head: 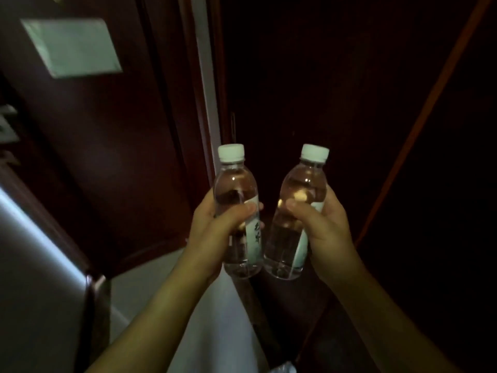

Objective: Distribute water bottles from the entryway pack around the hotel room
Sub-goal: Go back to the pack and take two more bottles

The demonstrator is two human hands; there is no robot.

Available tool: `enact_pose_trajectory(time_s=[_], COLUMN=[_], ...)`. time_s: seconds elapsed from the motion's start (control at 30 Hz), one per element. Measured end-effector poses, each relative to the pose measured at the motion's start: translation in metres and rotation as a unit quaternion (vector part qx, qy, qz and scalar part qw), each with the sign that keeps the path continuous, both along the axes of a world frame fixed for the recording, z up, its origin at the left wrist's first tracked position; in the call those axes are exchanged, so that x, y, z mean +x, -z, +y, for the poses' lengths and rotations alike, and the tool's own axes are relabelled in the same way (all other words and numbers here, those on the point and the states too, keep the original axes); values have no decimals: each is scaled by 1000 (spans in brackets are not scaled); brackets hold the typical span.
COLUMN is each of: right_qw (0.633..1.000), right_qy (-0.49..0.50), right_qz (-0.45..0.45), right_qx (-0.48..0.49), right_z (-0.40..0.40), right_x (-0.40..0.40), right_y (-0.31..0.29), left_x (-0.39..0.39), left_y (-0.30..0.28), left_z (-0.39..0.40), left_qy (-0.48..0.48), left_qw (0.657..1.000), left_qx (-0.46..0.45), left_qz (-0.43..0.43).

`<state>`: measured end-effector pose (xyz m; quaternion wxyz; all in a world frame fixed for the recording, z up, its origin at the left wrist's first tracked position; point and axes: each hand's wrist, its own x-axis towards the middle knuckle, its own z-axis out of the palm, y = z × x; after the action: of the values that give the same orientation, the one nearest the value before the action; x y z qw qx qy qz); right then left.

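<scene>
Now, step in hand: we are carrying two water bottles away from the entryway, judging by the dark wooden door [113, 146] and frame ahead of us.
Left hand: our left hand [212, 232] is wrapping its fingers [242, 211] round the left bottle [238, 211] at mid-body, cap up.
Right hand: our right hand [320, 232] is gripping the right bottle [295, 219] the same way, tilted slightly, its base just beside the other bottle's base.
Doing it well: we are judging that keeping both bottles upright and holding at the waist, not the cap, is guarding against slips; squeezing the thin plastic harder is adding nothing.
Next placement: we are needing one free surface per bottle, set down base first.
Hard to make out: the right half is lying almost black, so we are not seeing where the room opens.
Cut off: a crinkled clear wrap [282, 368] at the bottom edge is perhaps the pack, though we cannot tell.
Blurred: the pale plate [72, 47] on the door is unreadable.
</scene>
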<state>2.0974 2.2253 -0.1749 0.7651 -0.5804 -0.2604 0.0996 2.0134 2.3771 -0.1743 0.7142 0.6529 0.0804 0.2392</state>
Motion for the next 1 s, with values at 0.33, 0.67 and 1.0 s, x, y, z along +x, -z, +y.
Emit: enact_pose_trajectory(time_s=[0.33, 0.67, 1.0], right_qw=[990, 985, 882], right_qy=[-56, 150, 468], right_qz=[-38, -75, -56], right_qx=[124, 47, -7], right_z=[-19, -60, -232], right_x=[-64, -90, -215], right_y=[-208, -201, -193], left_x=[-45, -29, -59], left_y=[-207, -206, -210], left_z=[-25, -50, -222], left_qy=[58, 177, 477], left_qw=[992, 981, 875], left_qx=[0, -42, -45], left_qz=[-110, -67, -69])
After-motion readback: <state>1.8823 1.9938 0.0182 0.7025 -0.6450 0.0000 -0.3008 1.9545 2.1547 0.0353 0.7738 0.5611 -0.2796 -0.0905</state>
